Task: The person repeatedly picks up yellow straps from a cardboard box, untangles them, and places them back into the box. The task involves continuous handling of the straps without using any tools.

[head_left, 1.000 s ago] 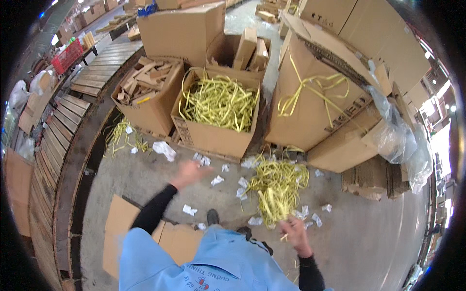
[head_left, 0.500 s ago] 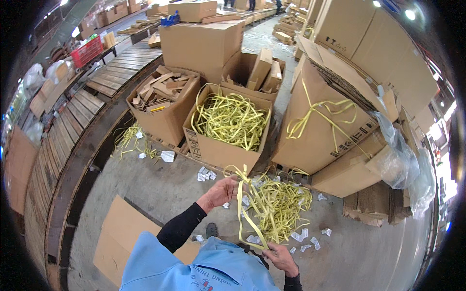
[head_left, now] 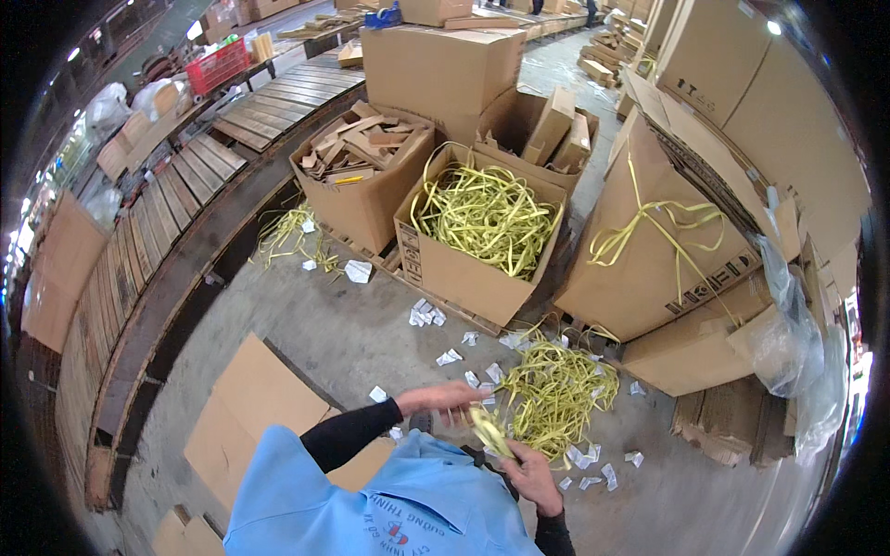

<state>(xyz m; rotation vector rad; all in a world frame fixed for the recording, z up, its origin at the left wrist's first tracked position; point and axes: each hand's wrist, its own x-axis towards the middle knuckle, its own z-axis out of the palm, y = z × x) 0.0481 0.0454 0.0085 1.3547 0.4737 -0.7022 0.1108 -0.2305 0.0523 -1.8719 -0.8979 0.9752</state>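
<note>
Counted nearest the body: one left hand (head_left: 440,398), one right hand (head_left: 533,475), one folded bundle of yellow strap (head_left: 489,433) between them. At the left, fingers stretched out and blurred, hand open, nothing visibly gripped; contact with the bundle's upper end impossible to tell. At the right, fingers and thumb closed around the bundle's lower end. Bundle in front of the blue shirt (head_left: 408,491), long axis slanting from the right hand up and leftward, free end pointing toward the left fingertips.

Just beyond on the floor, one loose heap of yellow straps (head_left: 561,389), strands running every way, with white paper scraps (head_left: 609,476) scattered around, too many and too small to count surely. To the left, partly behind the left arm, one large flat cardboard sheet (head_left: 255,408).

Farther out, one open carton (head_left: 464,283) full of yellow straps; beside it on the left, one open carton of cardboard offcuts (head_left: 366,148); to the right, one tall carton (head_left: 621,287) with one knotted yellow strap (head_left: 654,211) on its side. At far left, one curving slatted track (head_left: 176,204).
</note>
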